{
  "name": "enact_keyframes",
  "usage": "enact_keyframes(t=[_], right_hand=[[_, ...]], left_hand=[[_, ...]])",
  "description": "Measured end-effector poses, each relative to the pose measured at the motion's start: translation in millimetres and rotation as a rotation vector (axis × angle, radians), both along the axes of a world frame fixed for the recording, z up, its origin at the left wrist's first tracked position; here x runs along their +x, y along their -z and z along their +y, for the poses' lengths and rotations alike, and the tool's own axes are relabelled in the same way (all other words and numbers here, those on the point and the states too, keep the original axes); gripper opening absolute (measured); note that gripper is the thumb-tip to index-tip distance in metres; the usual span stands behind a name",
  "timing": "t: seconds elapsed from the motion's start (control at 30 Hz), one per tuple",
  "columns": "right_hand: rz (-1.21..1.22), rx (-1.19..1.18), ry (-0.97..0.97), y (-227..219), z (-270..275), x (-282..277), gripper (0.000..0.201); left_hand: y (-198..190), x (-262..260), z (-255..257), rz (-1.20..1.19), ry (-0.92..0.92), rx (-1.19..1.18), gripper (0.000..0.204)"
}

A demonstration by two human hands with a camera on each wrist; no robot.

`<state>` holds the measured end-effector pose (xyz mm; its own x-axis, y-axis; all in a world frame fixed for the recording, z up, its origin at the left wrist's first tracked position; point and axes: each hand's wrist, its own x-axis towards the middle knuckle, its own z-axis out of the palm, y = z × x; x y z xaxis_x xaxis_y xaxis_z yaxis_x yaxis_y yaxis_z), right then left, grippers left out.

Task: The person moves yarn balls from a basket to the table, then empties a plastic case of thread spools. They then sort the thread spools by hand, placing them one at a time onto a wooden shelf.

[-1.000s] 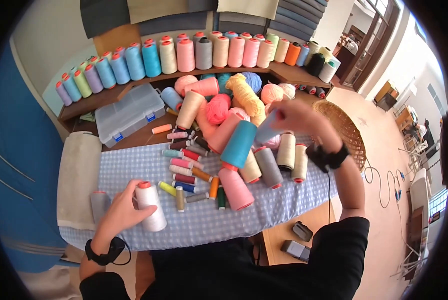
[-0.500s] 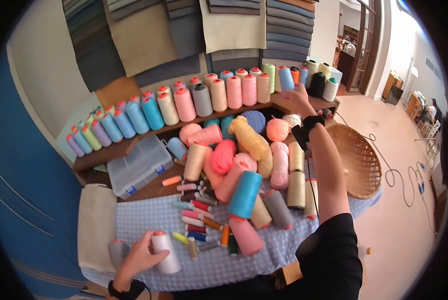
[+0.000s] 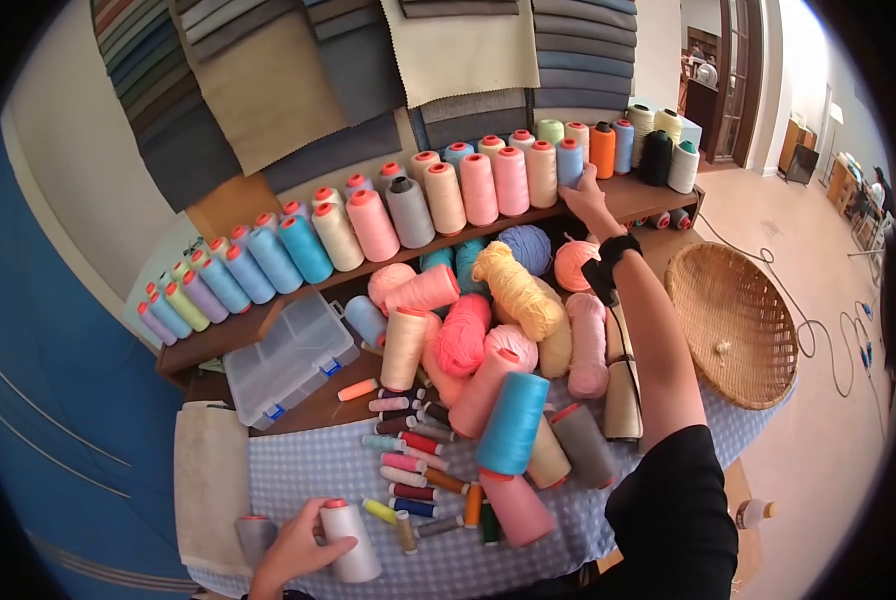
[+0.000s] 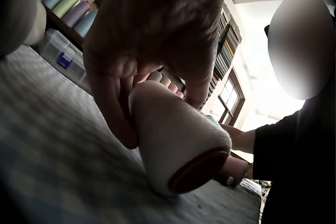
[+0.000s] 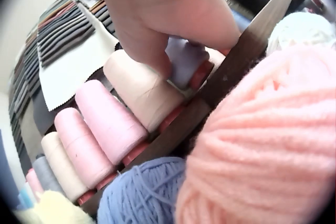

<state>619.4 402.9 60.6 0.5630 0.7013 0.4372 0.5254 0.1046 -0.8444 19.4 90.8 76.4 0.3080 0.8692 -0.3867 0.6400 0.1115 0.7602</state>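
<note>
At the front left of the table, my left hand (image 3: 301, 548) grips a white thread cone (image 3: 353, 552) with a red top. In the left wrist view, fingers and thumb straddle this white cone, its dark red base showing. Up on the wooden shelf (image 3: 623, 200), my right hand (image 3: 590, 207) holds a light blue thread cone (image 3: 569, 160) in the front row, between a beige cone (image 3: 542, 175) and an orange cone (image 3: 602, 150). From the right wrist, the thumb and fingers wrap the blue cone (image 5: 184, 61), its red base right at the shelf's edge.
Below the shelf lie heaped yarn skeins (image 3: 513, 290) and fallen cones, including a turquoise one (image 3: 513, 425). Several small spools (image 3: 408, 460) are scattered on the checked cloth (image 3: 298, 465). A clear plastic case (image 3: 293, 360) sits left, a wicker basket (image 3: 738, 320) right.
My right hand has carried the light blue cone from above the yarn heap up and back to the shelf row. The left hand keeps hold of the white cone. The head view has tilted upward.
</note>
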Motion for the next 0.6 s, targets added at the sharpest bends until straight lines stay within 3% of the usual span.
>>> enact_keyframes(t=[0.1,0.2,0.3,0.37,0.4,0.47,0.53,0.6], right_hand=[[-0.118,-0.143,0.141,-8.0,-15.3,-7.6,0.064],[-0.137,-0.154,-0.026,-7.6,-27.8,1.3,0.054],[-0.194,-0.070,-0.114,0.0,-17.1,16.5,0.037],[-0.332,0.059,0.105,-11.5,-21.7,12.0,0.034],[-0.337,0.055,0.097,-14.6,-26.3,9.5,0.034],[-0.354,0.287,0.170,-54.3,-62.2,-26.1,0.027],[-0.363,0.290,0.024,-84.9,-88.1,-67.3,0.024],[-0.387,0.113,-0.322,-126.9,-150.9,-144.8,0.026]], left_hand=[[1.8,-1.4,-0.6,-0.016,-0.001,-0.005,0.059],[-2.3,0.4,-4.1,-0.030,-0.010,0.015,0.058],[-0.7,-4.2,-5.7,-0.058,-0.028,0.103,0.059],[-4.6,-7.4,-9.1,-0.086,-0.041,0.157,0.059],[-8.3,-7.1,-8.6,-0.227,-0.091,0.161,0.059],[-15.5,-3.7,-4.7,-0.417,-0.137,0.206,0.061],[-30.1,5.0,-2.1,-0.474,-0.130,0.229,0.064],[-50.5,21.8,4.6,-0.492,-0.078,0.287,0.067]])
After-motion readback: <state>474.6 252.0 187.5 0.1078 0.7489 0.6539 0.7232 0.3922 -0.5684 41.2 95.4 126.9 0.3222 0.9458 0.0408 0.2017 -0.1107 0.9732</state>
